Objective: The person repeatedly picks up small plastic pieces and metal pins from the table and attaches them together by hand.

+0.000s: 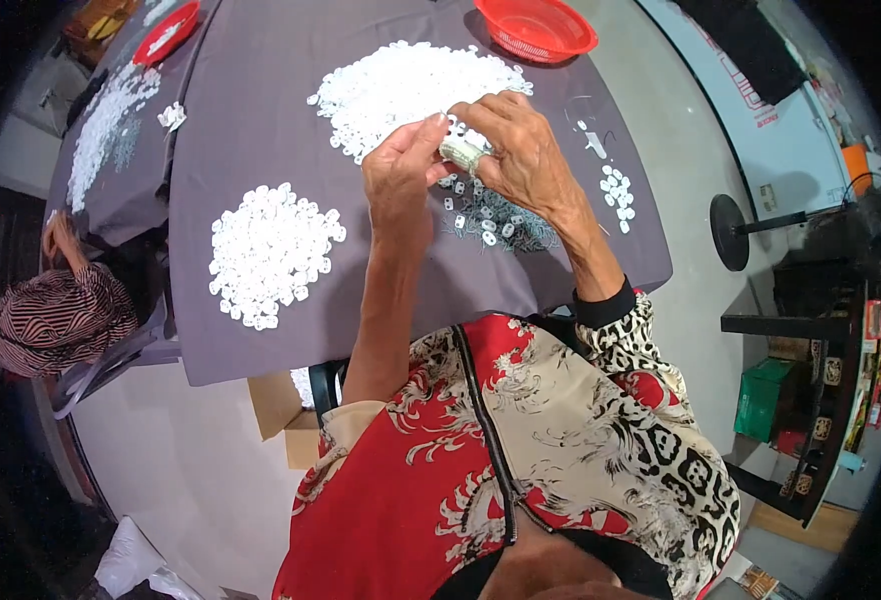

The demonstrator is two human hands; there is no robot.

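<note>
My left hand [401, 165] and my right hand [521, 150] meet above the table, thumbs and fingers pinched close together. What is between the fingertips is too small and too hidden to make out. A pale greenish-white wrap [461, 152] sits around a digit of my right hand. Just beyond the hands spreads a large pile of small white plastic pieces [391, 90]. Beneath and nearer me lies a heap of thin grey-blue strands [521, 228] with a few two-holed white pieces on it. Another pile of white pieces [271, 250] is at my left.
A red plastic basket [539, 30] stands at the grey-covered table's [251, 120] far right edge. Several loose white pieces [617, 190] lie at the right. Another person [61, 310] sits at a neighbouring table on the left. Below the near edge is an open cardboard box [276, 405].
</note>
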